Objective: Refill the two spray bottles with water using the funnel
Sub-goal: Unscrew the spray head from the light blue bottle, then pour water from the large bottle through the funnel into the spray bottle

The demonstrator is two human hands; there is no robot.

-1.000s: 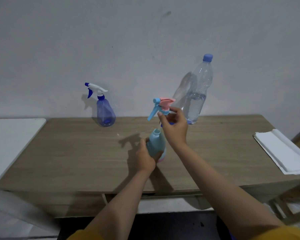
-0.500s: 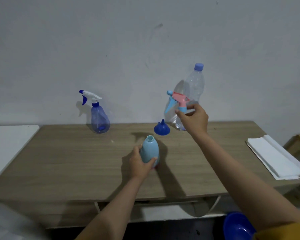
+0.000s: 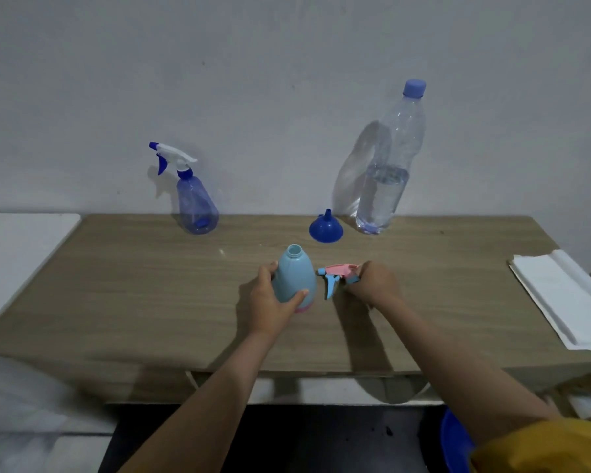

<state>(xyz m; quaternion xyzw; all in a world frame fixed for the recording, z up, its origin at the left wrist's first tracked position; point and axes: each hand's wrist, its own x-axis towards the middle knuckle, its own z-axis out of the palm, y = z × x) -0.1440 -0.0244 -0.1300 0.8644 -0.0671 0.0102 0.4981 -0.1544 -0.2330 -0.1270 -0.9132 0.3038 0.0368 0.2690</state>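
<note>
Left hand [image 3: 270, 302] grips uncapped light-blue bottle [image 3: 294, 278], likely light, tippy; right hand [image 3: 372, 285] pinches spray head [image 3: 338, 276]; hold low on the body.

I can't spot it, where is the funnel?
The blue funnel sits upside down toward the table's back edge, just left of the water bottle, beyond the open light-blue bottle.

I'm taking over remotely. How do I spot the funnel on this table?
Start at the tall clear water bottle standing against the wall at the back of the wooden table. Just left of its base sits the funnel, mouth down with its spout pointing up. It is the only small, solid dark-blue cone; the blue spray bottle far left is see-through and has a trigger.
</note>
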